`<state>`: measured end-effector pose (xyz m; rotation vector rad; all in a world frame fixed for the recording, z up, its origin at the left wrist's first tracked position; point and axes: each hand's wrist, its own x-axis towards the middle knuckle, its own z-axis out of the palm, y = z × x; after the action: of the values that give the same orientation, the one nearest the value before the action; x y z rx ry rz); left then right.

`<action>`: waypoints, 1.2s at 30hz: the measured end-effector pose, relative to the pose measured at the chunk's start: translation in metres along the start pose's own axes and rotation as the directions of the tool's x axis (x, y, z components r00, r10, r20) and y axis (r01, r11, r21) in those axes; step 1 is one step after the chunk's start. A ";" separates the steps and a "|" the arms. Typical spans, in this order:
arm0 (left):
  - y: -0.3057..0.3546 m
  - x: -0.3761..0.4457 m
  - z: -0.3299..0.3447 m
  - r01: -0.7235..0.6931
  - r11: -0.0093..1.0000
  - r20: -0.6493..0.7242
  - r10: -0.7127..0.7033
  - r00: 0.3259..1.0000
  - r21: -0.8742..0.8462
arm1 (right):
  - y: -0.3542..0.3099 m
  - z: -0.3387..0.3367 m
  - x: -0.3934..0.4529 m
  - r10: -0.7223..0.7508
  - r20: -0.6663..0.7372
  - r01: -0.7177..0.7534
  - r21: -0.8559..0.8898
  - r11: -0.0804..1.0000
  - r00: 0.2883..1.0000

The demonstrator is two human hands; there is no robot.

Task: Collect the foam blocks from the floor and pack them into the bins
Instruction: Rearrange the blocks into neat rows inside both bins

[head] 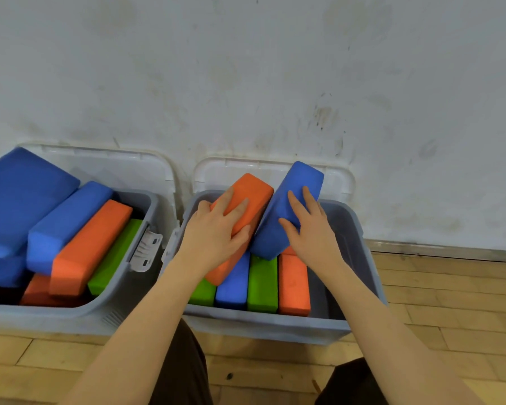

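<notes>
Two grey bins stand against the wall. In the right bin (360, 258) a row of green, blue and orange foam blocks stands on the bottom. Two more blocks lie tilted on top of that row, with their far ends raised toward the back rim. My left hand (216, 229) grips the tilted orange block (254, 191), with fingers over its top and the thumb down its right side. My right hand (310, 229) lies flat with straight fingers on the tilted blue block (298, 182). The left bin (123, 290) is piled with blue, orange and green blocks.
Both bins' white lids (275, 168) lean open against the stained wall behind them. A white latch (146, 252) hangs on the left bin's right end. Wooden floor runs in front and to the right of the bins. My knees in dark trousers (181, 375) are at the bottom.
</notes>
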<state>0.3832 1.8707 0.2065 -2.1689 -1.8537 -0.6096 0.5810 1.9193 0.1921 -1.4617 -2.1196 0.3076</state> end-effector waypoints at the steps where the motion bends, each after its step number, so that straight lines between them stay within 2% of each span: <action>1: 0.003 -0.001 0.001 0.017 1.000 -0.057 -0.017 0.998 0.001 | 0.005 -0.004 -0.003 -0.033 0.009 0.032 0.040 0.999 0.999; 3: 0.011 -0.001 0.000 0.101 0.995 -0.120 -0.100 0.988 -0.005 | 0.015 -0.012 -0.011 -0.118 0.029 0.114 0.098 0.989 0.993; 5: 0.021 -0.001 -0.003 0.194 0.981 -0.125 -0.195 0.973 -0.024 | 0.019 -0.018 -0.018 -0.179 0.015 0.177 0.090 0.980 0.984; 8: 0.032 0.003 -0.008 0.345 0.939 0.053 -0.345 0.937 0.010 | 0.013 -0.016 -0.014 -0.121 -0.013 0.121 0.049 0.991 0.993; 9: 0.034 0.003 -0.007 0.356 0.934 0.122 -0.358 0.926 0.038 | 0.010 -0.013 -0.011 -0.086 -0.014 0.087 0.047 0.995 0.996; 11: 0.035 0.003 -0.008 0.315 0.947 0.171 -0.322 0.931 0.067 | 0.005 -0.004 -0.005 -0.053 -0.034 0.056 0.094 0.994 0.998; 15: 0.023 0.007 -0.003 0.263 0.965 0.203 -0.258 0.945 -0.002 | 0.009 0.001 -0.005 -0.056 -0.101 0.078 0.233 0.969 0.993; 20: 0.053 0.013 -0.003 0.162 0.977 -0.013 -0.166 0.986 -0.138 | 0.035 -0.030 -0.029 -0.019 -0.256 0.065 0.175 0.982 0.967; 24: 0.097 0.034 0.001 0.145 0.969 -0.047 -0.158 0.986 -0.200 | 0.070 -0.056 -0.050 -0.017 -0.310 0.041 0.069 0.997 0.951; 27: 0.119 0.045 0.018 0.082 0.978 -0.062 -0.096 0.993 -0.194 | 0.096 -0.055 -0.074 0.035 -0.248 -0.010 0.100 0.995 0.968; 30: 0.144 0.052 0.032 0.081 0.974 -0.051 -0.093 0.994 -0.212 | 0.109 -0.045 -0.089 0.100 -0.118 -0.089 0.098 0.991 0.988; 33: 0.169 0.057 0.042 0.101 0.966 -0.015 -0.108 0.994 -0.240 | 0.112 -0.041 -0.089 0.223 0.062 -0.222 -0.022 0.975 0.973; 36: 0.182 0.062 0.053 0.062 0.971 -0.043 -0.074 0.996 -0.230 | 0.116 -0.042 -0.090 0.265 0.183 -0.250 -0.099 0.963 0.947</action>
<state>0.5773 1.9161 0.2045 -2.2093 -1.9215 -0.9274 0.7203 1.8763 0.1449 -1.8237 -2.1077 0.4921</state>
